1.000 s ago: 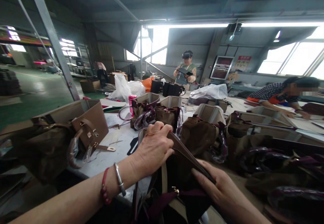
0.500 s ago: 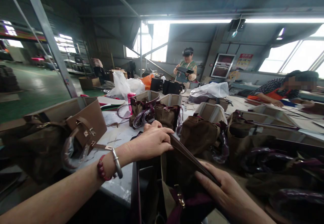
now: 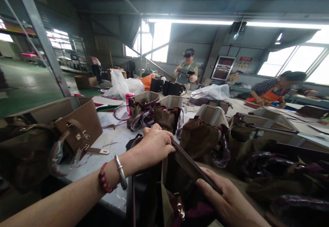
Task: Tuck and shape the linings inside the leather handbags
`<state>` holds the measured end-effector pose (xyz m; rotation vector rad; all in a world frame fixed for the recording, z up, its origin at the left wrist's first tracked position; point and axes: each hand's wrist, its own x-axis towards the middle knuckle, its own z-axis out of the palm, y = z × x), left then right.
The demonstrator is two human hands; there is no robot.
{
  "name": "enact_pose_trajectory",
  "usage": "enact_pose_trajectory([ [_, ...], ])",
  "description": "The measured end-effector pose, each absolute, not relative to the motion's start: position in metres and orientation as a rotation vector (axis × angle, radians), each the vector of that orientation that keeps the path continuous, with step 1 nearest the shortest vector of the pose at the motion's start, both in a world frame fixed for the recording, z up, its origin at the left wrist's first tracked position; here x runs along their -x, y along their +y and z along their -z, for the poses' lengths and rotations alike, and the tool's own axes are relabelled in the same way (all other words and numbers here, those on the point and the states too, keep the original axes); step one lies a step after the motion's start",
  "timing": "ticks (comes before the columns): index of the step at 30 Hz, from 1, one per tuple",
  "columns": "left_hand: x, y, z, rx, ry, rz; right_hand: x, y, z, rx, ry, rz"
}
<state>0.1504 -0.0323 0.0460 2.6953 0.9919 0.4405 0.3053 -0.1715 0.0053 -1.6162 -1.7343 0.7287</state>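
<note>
My left hand, with a silver bangle and red bead bracelet at the wrist, is closed over the top rim of a dark brown handbag right in front of me. My right hand grips the bag's near right rim, fingers curled over the edge. The bag's mouth is pulled open between both hands, showing a dark lining and a gold clasp inside.
Several brown handbags crowd the white table; a tan bag with a buckle strap lies at left. A pink bottle and plastic sacks stand behind. One person stands at the far end, another leans over at right.
Both hands keep hold of the bag's rims. The bag's mouth has opened wider and the view has dropped slightly toward it.
</note>
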Motion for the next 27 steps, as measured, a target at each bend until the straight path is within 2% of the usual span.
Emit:
enact_pose_trajectory([
  [27, -0.1519, -0.0381, -0.0485, -2.68, 1.033, -0.377, -0.2981, -0.1748, -0.0035, 1.606, -1.649, -0.636],
])
